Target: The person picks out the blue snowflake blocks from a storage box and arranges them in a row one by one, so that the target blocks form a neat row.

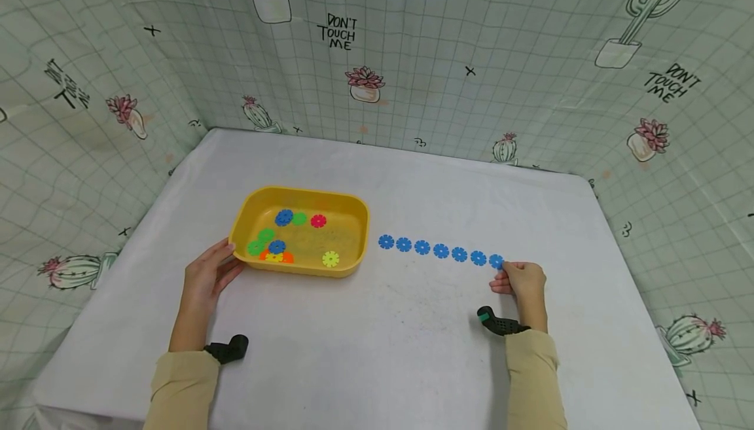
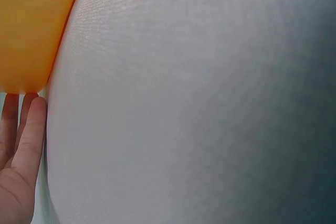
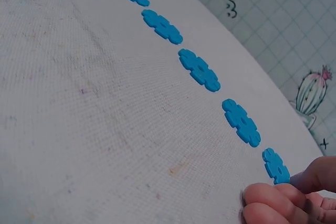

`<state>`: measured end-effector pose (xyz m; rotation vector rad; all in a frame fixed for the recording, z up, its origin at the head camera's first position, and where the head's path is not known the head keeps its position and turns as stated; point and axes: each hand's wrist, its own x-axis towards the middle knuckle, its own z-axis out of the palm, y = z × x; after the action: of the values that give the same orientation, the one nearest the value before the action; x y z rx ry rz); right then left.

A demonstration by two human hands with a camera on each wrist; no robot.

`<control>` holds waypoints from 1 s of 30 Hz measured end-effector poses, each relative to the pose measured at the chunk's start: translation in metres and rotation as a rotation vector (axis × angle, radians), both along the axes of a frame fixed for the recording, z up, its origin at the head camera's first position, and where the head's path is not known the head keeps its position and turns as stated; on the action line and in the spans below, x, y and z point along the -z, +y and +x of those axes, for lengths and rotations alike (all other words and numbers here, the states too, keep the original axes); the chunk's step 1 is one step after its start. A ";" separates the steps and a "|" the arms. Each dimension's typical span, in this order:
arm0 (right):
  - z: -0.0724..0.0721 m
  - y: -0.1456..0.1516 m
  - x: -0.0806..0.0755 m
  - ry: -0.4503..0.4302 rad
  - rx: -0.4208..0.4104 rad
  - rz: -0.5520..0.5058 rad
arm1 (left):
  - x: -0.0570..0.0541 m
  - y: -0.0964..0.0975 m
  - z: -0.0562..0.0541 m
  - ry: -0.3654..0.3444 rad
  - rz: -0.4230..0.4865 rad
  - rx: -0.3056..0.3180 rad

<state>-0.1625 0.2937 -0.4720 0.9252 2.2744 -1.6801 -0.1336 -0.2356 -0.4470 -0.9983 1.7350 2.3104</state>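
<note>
My left hand [image 1: 205, 278] holds the left end of a yellow plastic tray [image 1: 353, 271]. One digit laps over its rim, and in the left wrist view several fingers [image 2: 32, 124] lie against its outer wall. My right hand [image 1: 524, 281] pinches a blue notched plastic disc [image 1: 496, 262], the rightmost of a row. In the right wrist view its fingertips partly cover that disc [image 3: 274, 163]. More blue discs [image 1: 441, 250] of the same kind lie flat and slightly apart, from the tray's right side to this hand.
Inside the tray are loose discs: blue [image 1: 284, 217], green [image 1: 256, 247], red [image 1: 319, 220], yellow [image 1: 331, 259] and orange ones. A white cloth [image 1: 377, 351] covers the table. A patterned curtain [image 1: 436, 109] stands behind and at both sides. Each wrist wears a black camera [image 1: 230, 349].
</note>
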 end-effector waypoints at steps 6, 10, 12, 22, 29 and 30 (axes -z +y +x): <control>0.006 -0.003 -0.003 0.026 -0.004 0.014 | -0.001 0.000 0.000 -0.001 0.004 0.002; 0.012 -0.008 -0.006 0.056 -0.012 0.037 | -0.001 0.000 0.001 0.004 -0.001 0.007; 0.015 -0.011 -0.007 0.070 -0.014 0.056 | 0.000 0.001 0.000 0.003 -0.012 0.004; 0.030 -0.033 -0.015 0.164 -0.160 0.228 | 0.000 0.002 0.000 -0.008 -0.025 -0.004; 0.035 -0.054 -0.026 0.243 -0.236 0.220 | 0.000 0.001 0.000 -0.005 -0.022 0.006; 0.036 -0.058 -0.027 0.253 -0.245 0.218 | 0.000 0.001 0.000 -0.004 -0.022 0.008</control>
<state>-0.1266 0.2357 -0.4450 0.4618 2.6508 -1.5415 -0.1340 -0.2347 -0.4469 -0.9977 1.7635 2.2877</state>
